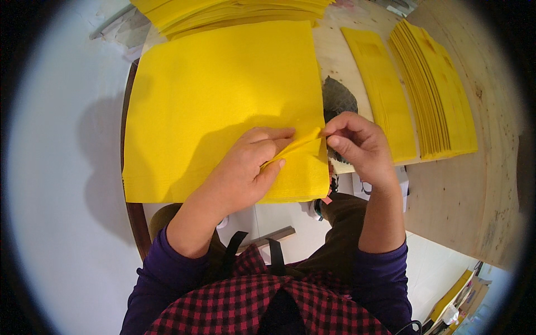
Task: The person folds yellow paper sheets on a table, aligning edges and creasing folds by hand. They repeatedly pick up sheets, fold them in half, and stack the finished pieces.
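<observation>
A large stack of yellow cloth sheets (pixel 223 89), felt-like in look, lies in front of me. Near its right front corner, my left hand (pixel 243 164) has a raised fold of the top yellow cloth (pixel 296 146) between thumb and fingers. The fold slants up toward the stack's right edge. There my right hand (pixel 360 144) is closed in a pinch at the tip of that fold; whatever is between its fingertips is too small to make out clearly.
Another yellow pile (pixel 234 14) sits behind the stack. To the right on the wooden table (pixel 474 190) lie a flat folded yellow piece (pixel 385 95) and a thick row of folded yellow pieces (pixel 435 92). A dark grey cloth (pixel 339 97) is beside my right hand. My legs are below the stack's front edge.
</observation>
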Demonstrator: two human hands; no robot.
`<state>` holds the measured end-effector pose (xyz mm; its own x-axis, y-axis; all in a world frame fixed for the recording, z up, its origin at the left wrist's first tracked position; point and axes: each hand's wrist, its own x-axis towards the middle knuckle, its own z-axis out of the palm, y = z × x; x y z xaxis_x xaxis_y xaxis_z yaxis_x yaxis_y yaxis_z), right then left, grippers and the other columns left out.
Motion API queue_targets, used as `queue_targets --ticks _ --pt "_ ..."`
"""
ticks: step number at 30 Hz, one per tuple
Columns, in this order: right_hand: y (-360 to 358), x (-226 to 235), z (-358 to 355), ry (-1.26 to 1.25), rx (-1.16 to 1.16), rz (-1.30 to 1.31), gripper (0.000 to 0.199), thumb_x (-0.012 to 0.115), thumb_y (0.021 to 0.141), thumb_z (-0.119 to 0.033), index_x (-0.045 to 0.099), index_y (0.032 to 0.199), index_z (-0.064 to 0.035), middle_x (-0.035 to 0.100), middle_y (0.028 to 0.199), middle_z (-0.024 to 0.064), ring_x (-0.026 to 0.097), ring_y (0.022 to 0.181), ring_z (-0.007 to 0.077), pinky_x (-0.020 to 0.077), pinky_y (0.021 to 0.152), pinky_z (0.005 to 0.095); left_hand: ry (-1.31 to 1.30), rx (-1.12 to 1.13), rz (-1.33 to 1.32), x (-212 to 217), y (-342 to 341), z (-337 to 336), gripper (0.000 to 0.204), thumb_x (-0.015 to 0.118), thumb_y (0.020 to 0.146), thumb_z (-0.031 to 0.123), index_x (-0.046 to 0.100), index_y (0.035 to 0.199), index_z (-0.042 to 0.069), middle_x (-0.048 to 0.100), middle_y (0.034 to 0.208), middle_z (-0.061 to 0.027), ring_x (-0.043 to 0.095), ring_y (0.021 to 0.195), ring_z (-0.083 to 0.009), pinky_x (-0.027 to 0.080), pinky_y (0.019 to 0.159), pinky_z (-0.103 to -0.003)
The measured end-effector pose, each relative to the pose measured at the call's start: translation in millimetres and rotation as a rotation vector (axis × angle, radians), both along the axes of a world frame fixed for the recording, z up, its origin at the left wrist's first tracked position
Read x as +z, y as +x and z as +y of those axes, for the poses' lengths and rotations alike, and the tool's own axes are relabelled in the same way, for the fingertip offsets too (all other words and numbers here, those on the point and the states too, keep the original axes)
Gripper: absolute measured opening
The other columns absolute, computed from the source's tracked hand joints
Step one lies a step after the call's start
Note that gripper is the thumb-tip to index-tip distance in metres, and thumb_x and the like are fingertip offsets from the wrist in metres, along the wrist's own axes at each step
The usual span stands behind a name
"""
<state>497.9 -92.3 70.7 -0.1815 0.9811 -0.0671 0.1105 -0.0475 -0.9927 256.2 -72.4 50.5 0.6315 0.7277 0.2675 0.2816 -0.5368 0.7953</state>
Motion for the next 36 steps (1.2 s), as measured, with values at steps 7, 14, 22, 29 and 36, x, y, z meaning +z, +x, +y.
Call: queue_targets --ticks 7,14,22,29,36 --pt "20 -1 -6 -0.006 0.255 -0.005 0.018 0.072 0.081 0.003 0.063 0.095 -0.0022 0.055 0.085 0.0002 0.059 0.079 0.009 0.0481 0.071 0.0226 -0.074 0.031 -0.085 -3 -1 0 0.014 0.055 0.089 0.005 0.061 0.095 -0.007 0.063 0.115 -0.021 0.059 0.097 -0.0326 0.046 0.084 -0.038" --pt "12 -7 -5 -0.153 0.262 -0.034 0.015 0.075 0.078 0.003 0.066 0.09 -0.0008 0.052 0.087 -0.0003 0.057 0.078 0.0084 0.0485 0.072 0.0207 -0.083 0.012 -0.087 -2 -1 1 0.022 0.055 0.088 0.004 0.061 0.106 -0.007 0.062 0.116 -0.0216 0.058 0.101 -0.0354 0.046 0.088 -0.04" --pt "8 -4 -3 -0.123 0.242 -0.041 0.008 0.07 0.083 0.002 0.063 0.086 0.0016 0.056 0.079 0.0013 0.059 0.073 0.0098 0.048 0.065 0.0239 -0.079 0.018 -0.078 0 -1 1 0.02 0.056 0.089 0.006 0.061 0.102 -0.008 0.062 0.119 -0.0219 0.059 0.099 -0.0318 0.046 0.087 -0.037" --pt "10 -4 -2 -0.089 0.247 -0.075 0.009 0.071 0.083 0.0 0.063 0.086 0.0025 0.057 0.08 0.0019 0.058 0.074 0.0103 0.0475 0.066 0.0245 -0.074 0.0 -0.064 0 -2 2 0.02 0.057 0.09 0.009 0.06 0.1 -0.008 0.061 0.12 -0.0219 0.058 0.099 -0.0322 0.045 0.087 -0.037" --pt "9 -3 -2 -0.09 0.25 -0.072 0.006 0.069 0.084 0.001 0.063 0.086 0.0024 0.056 0.081 0.0022 0.057 0.077 0.0105 0.0469 0.068 0.0248 -0.085 -0.01 -0.067 0 -2 2 0.021 0.057 0.09 0.008 0.061 0.102 -0.008 0.061 0.12 -0.0212 0.058 0.103 -0.032 0.045 0.09 -0.037"
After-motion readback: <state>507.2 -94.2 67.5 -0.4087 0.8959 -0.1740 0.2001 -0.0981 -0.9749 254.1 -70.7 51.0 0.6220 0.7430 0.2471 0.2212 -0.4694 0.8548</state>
